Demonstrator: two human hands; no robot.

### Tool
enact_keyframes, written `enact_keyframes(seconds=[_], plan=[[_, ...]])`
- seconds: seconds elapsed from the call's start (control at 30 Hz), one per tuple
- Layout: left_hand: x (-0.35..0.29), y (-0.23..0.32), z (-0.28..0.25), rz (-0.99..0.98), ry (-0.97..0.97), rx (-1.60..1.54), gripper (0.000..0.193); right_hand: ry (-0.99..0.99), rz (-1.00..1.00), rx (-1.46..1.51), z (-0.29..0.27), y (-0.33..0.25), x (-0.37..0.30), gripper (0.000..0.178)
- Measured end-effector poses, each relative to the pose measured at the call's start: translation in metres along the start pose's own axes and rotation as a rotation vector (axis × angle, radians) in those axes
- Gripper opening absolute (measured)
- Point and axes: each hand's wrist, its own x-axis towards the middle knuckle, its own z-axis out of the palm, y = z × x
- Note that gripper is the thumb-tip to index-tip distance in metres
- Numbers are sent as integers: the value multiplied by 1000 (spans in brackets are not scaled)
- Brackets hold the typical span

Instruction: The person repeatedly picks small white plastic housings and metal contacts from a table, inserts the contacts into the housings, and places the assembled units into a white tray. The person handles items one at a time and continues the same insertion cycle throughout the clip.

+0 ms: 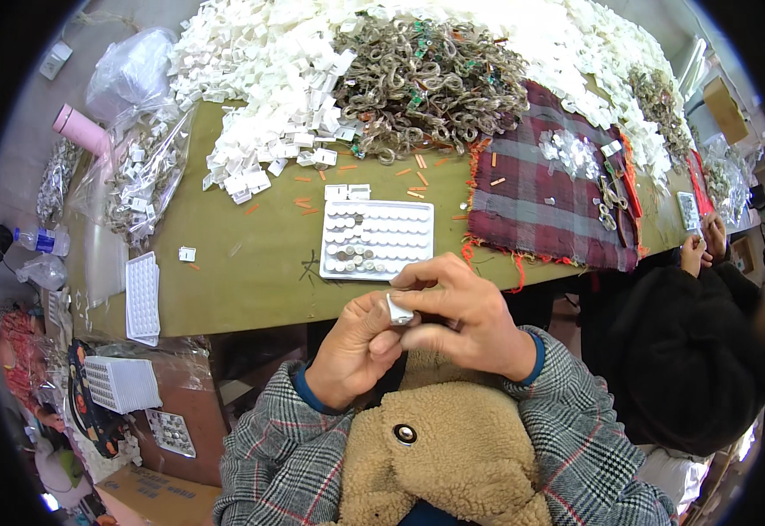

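Observation:
Over the table's front edge, my left hand (347,355) and my right hand (474,317) both grip one small white plastic casing (399,310). My left thumb and fingers hold it from the left. From the right and above, my right fingers pinch it, partly covering it. Just beyond my hands lies a white moulded tray (378,277) with rows of round wells. Small round silvery cells (354,258) lie in some of its front and left wells. Against the tray's far edge sit two white casings (347,192). Thin orange strips (417,180) are scattered behind it.
White casings (260,114) and coiled grey-brown cords (431,88) are heaped at the back. A plaid cloth (523,215) at right bears clear pieces (568,153) and scissors (609,206). Stacked trays (142,298) and a plastic bag (141,180) lie left. A co-worker's hands (705,241) work far right.

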Motion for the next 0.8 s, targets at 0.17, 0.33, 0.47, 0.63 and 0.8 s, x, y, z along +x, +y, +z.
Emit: enact_keyframes(seconds=[0.17, 0.33, 0.47, 0.63, 0.8], plan=[[12, -9, 9, -3, -11, 31, 26, 142, -301, -266, -10, 6, -11, 33], [24, -18, 21, -63, -22, 212, 28, 113, -473, -469, -30, 17, -24, 25], [27, -22, 30, -157, 70, 228, 17, 243, -441, -372, -34, 17, -36, 27], [31, -22, 24, -73, -74, 192, 23, 476, 94, -424, -99, 48, -50, 21], [33, -22, 22, -113, -58, 195, 25, 509, 325, -578, -127, 82, -40, 11]])
